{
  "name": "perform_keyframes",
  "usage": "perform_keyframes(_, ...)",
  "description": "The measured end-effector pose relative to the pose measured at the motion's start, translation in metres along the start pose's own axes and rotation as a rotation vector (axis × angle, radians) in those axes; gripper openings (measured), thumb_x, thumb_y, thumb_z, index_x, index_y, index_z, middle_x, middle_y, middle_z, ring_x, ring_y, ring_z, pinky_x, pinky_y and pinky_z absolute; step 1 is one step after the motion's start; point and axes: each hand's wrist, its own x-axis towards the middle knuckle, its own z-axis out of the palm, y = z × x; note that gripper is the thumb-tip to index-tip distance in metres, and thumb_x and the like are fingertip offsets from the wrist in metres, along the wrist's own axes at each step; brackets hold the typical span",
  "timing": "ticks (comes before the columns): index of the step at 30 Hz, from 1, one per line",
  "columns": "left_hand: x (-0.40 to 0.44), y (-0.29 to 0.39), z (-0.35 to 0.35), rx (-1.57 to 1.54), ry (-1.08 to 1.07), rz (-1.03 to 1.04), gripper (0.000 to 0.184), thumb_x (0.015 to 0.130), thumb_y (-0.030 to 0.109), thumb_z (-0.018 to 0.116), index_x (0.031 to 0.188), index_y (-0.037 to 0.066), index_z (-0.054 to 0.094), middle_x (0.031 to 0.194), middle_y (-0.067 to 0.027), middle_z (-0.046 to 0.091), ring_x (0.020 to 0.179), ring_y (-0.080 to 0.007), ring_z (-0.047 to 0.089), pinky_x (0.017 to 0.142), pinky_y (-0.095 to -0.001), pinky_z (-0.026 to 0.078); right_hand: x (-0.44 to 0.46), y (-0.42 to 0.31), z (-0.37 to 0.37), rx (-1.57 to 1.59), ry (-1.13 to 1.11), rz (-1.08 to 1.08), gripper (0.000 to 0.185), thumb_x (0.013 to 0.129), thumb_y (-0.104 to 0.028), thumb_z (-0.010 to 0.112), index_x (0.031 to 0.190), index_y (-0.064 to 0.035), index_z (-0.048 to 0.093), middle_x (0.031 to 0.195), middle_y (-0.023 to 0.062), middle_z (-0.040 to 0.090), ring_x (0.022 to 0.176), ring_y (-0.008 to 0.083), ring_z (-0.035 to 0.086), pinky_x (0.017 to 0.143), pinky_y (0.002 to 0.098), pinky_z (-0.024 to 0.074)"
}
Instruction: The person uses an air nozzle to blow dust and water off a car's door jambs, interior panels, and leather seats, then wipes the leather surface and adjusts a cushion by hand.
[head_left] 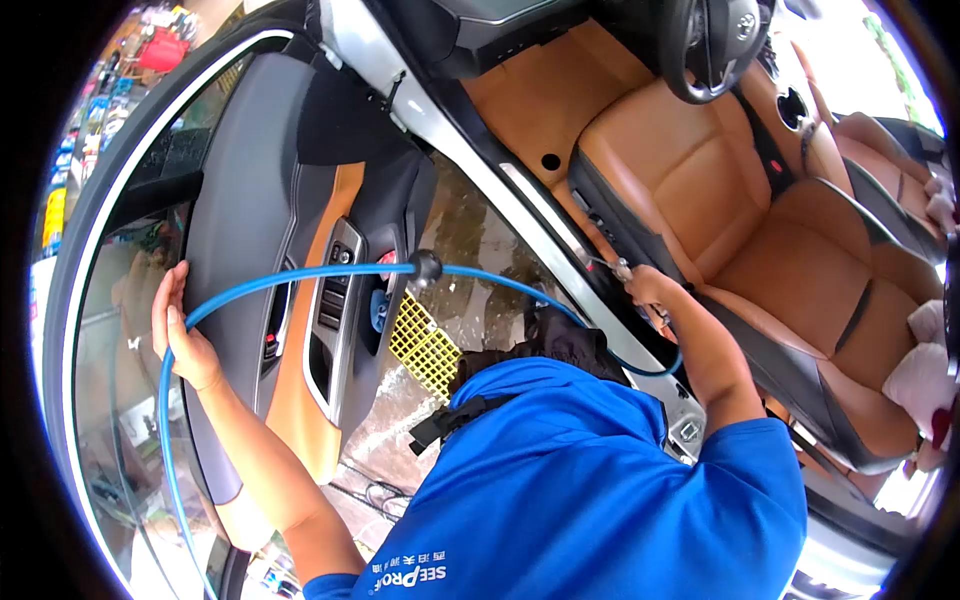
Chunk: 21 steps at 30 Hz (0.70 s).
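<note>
My left hand (183,330) is at the open car door's window edge, with its fingers apart and the blue hose (300,272) passing against the thumb side. The hose arches from there over the door panel, through a black ball (427,268), and curves down toward the door sill. My right hand (652,288) is closed around a small metal spray tool (622,268) beside the driver's seat (690,180), above the sill. The tool's thin tip points left over the sill.
The door panel (250,180) stands open on the left. The steering wheel (712,45) is at the top right. A yellow grate (422,345) lies on the wet floor between door and car. Shelves with goods show at the far upper left.
</note>
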Motion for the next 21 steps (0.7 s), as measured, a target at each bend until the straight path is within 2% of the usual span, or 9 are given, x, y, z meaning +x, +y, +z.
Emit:
perform_keyframes(1, 0.001, 0.000, 0.000, 0.018, 0.001, -0.005, 0.043, 0.093, 0.014, 0.038, 0.122, -0.012, 0.056, 0.119, -0.0268, 0.062, 0.116, -0.0346, 0.059, 0.107, -0.0443, 0.040, 0.020, 0.007, 0.010, -0.001, -0.001, -0.011, 0.024, 0.079, -0.026, 0.065, 0.084, -0.0035, 0.072, 0.071, 0.0144, 0.068, 0.075, 0.0268, 0.070, 0.073, 0.0434, 0.0539)
perform_keyframes(2, 0.002, 0.001, 0.000, 0.034, -0.001, -0.007, 0.043, 0.093, 0.014, 0.037, 0.122, -0.012, 0.056, 0.119, -0.0269, 0.062, 0.116, -0.0348, 0.059, 0.107, -0.0443, 0.040, 0.041, 0.015, 0.021, 0.126, -0.006, 0.037, 0.024, 0.079, -0.027, 0.066, 0.083, -0.0044, 0.071, 0.070, 0.0139, 0.067, 0.072, 0.0262, 0.070, 0.071, 0.0432, 0.0537)
perform_keyframes(4, 0.003, 0.000, 0.000, 0.035, -0.014, 0.011, 0.043, 0.093, 0.014, 0.038, 0.122, -0.012, 0.056, 0.119, -0.0271, 0.062, 0.115, -0.0350, 0.059, 0.107, -0.0445, 0.040, 0.095, 0.030, 0.050, 0.316, 0.146, 0.165, 0.023, 0.079, -0.027, 0.065, 0.082, -0.0049, 0.070, 0.067, 0.0128, 0.067, 0.068, 0.0251, 0.069, 0.067, 0.0430, 0.0535)
perform_keyframes(9, 0.003, -0.003, -0.002, 0.059, -0.006, 0.004, 0.043, 0.093, 0.016, 0.038, 0.121, -0.012, 0.056, 0.118, -0.0276, 0.061, 0.114, -0.0354, 0.059, 0.106, -0.0452, 0.041, 0.148, 0.002, -0.073, 0.448, 0.351, 0.432, 0.023, 0.079, -0.019, 0.059, 0.085, -0.0006, 0.070, 0.074, 0.0205, 0.067, 0.074, 0.0357, 0.067, 0.073, 0.0473, 0.0530)
perform_keyframes(11, 0.007, 0.000, -0.002, 0.075, -0.015, 0.018, 0.043, 0.094, 0.018, 0.039, 0.120, -0.012, 0.056, 0.117, -0.0275, 0.062, 0.114, -0.0353, 0.059, 0.105, -0.0452, 0.042, 0.172, 0.016, -0.088, 0.078, 0.311, 0.158, 0.025, 0.079, -0.020, 0.058, 0.085, 0.0018, 0.069, 0.082, 0.0250, 0.067, 0.081, 0.0388, 0.067, 0.077, 0.0474, 0.0520)
perform_keyframes(13, 0.002, 0.001, 0.001, 0.071, -0.017, 0.037, 0.044, 0.095, 0.020, 0.040, 0.120, -0.012, 0.056, 0.117, -0.0273, 0.062, 0.113, -0.0352, 0.060, 0.105, -0.0451, 0.042, 0.196, 0.028, -0.092, 0.308, 0.340, 0.288, 0.029, 0.081, -0.022, 0.057, 0.086, 0.0042, 0.069, 0.089, 0.0269, 0.067, 0.088, 0.0417, 0.065, 0.081, 0.0479, 0.0505)
perform_keyframes(15, 0.002, -0.006, -0.004, 0.055, -0.005, 0.028, 0.045, 0.096, 0.025, 0.043, 0.119, -0.012, 0.056, 0.116, -0.0272, 0.062, 0.112, -0.0360, 0.060, 0.104, -0.0454, 0.042, 0.196, 0.012, -0.147, 0.617, 0.445, 0.455, 0.039, 0.088, -0.027, 0.050, 0.090, 0.0068, 0.069, 0.102, 0.0291, 0.065, 0.099, 0.0422, 0.062, 0.088, 0.0467, 0.0483)
perform_keyframes(17, 0.001, -0.003, -0.002, 0.058, -0.007, 0.037, 0.045, 0.096, 0.025, 0.043, 0.119, -0.012, 0.056, 0.116, -0.0272, 0.062, 0.112, -0.0363, 0.060, 0.104, -0.0456, 0.042, 0.205, 0.012, -0.167, 0.543, 0.422, 0.428, 0.037, 0.087, -0.027, 0.051, 0.095, 0.0062, 0.068, 0.103, 0.0285, 0.065, 0.099, 0.0426, 0.062, 0.089, 0.0467, 0.0480)
perform_keyframes(21, 0.001, -0.002, 0.002, 0.067, 0.002, 0.037, 0.044, 0.096, 0.024, 0.043, 0.119, -0.012, 0.056, 0.116, -0.0272, 0.062, 0.112, -0.0361, 0.060, 0.104, -0.0456, 0.043, 0.208, -0.003, -0.241, 0.721, 0.530, 0.447, 0.040, 0.088, -0.027, 0.051, 0.111, 0.0050, 0.062, 0.111, 0.0285, 0.063, 0.103, 0.0417, 0.060, 0.091, 0.0466, 0.0464)
